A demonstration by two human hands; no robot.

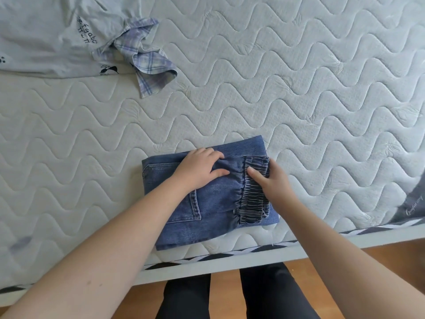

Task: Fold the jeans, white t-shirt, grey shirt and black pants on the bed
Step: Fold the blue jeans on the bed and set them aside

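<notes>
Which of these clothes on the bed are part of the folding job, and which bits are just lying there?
Part of the job:
- jeans, folded, under the left hand and right hand
- white t-shirt, unfolded, far left
- dark garment at right edge, hard to identify

Just lying there:
- plaid cloth beside the t-shirt

Both hands, left (199,168) and right (270,180), forward, fingers curled, close together.

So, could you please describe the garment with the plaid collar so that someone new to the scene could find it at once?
Start at the quilted white mattress and look to its far left corner, away from the folded jeans under both hands. There a pale grey shirt lies spread and unfolded. Its blue plaid collar and black printed letters set it apart from the plain blue denim.
</notes>
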